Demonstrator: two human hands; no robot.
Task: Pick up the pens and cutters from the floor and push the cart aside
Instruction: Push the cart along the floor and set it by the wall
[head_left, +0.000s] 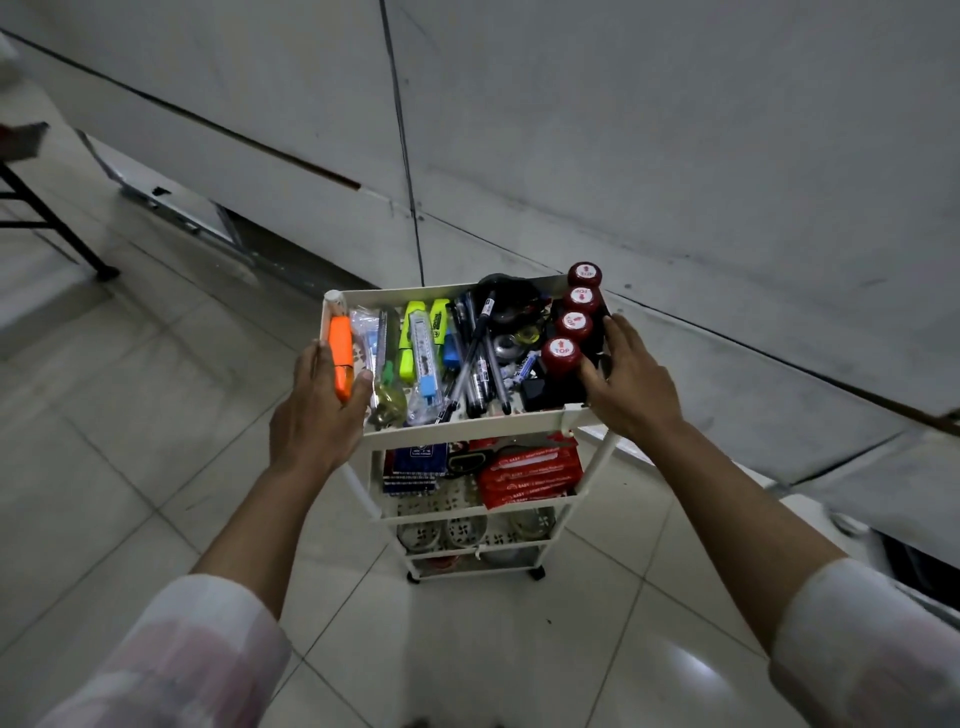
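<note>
A white tiered cart (462, 430) stands on the tiled floor in front of me, close to a grey wall. Its top tray holds an orange highlighter (341, 358), yellow-green highlighters (410, 338), a blue-and-white cutter (423, 358), several black pens (480, 364) and red-capped stamps (574, 325). My left hand (317, 410) grips the tray's left rim, thumb inside beside the orange highlighter. My right hand (626, 379) grips the tray's right rim next to the stamps. No pens or cutters show on the floor.
Lower shelves carry red packets (530, 475), a dark blue box (415, 465) and round tins. A black table leg (62, 228) stands at far left. White panels lean along the wall at left, and a white appliance (883, 551) sits at right. Open tiles lie to the left.
</note>
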